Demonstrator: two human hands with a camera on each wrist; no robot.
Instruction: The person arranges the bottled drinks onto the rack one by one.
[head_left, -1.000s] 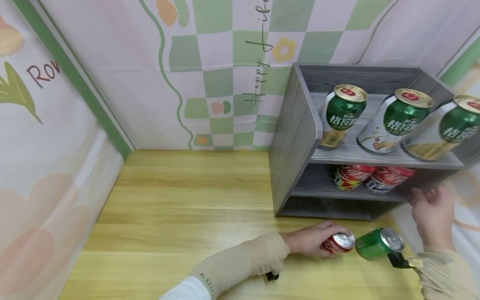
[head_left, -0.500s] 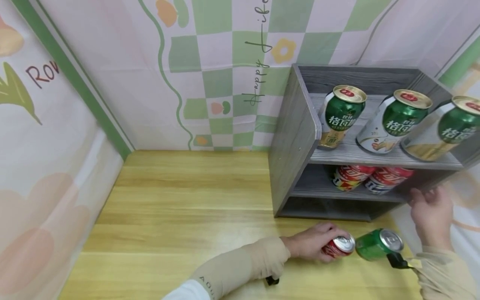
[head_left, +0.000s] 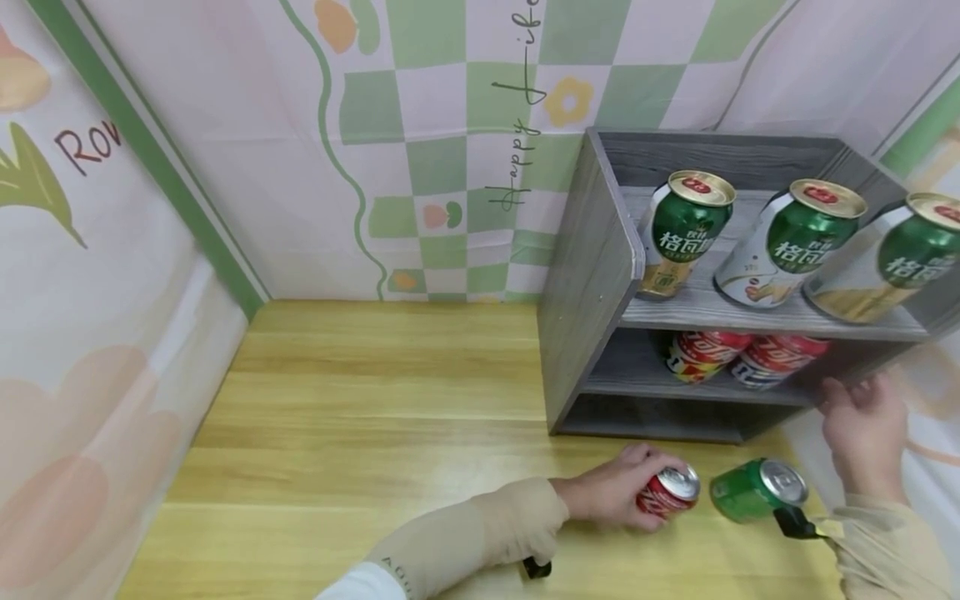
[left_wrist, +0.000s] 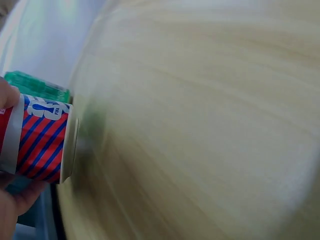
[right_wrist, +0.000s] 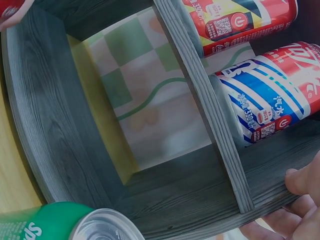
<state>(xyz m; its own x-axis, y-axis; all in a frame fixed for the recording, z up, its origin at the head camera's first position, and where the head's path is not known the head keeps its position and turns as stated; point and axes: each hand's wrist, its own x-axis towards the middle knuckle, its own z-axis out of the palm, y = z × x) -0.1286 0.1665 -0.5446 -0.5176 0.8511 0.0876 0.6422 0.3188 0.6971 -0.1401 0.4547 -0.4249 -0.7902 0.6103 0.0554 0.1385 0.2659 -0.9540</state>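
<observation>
My left hand (head_left: 609,493) grips a red soda can (head_left: 663,497) by its side, at the front of the shelf unit. The left wrist view shows blue slanted stripes on this soda can (left_wrist: 42,142) and its pale base close over the table. To its right stands a green Sprite can (head_left: 738,492), apart from the red one. At the right side of the grey wooden shelf unit (head_left: 581,308), my right hand (head_left: 866,429) pinches the side panel's front edge, thumb (right_wrist: 302,177) inside and fingers around the outside.
Several green-and-white cans (head_left: 813,229) stand on the top shelf. Two red cola cans (right_wrist: 272,100) stand on the middle shelf; the bottom compartment lies beneath them. Wooden table (head_left: 360,400) stretches left of the unit, up to the printed cloth walls (head_left: 435,167).
My left hand has moved slightly left with the red soda can, widening the gap to the Sprite can. The right hand keeps its hold on the shelf unit.
</observation>
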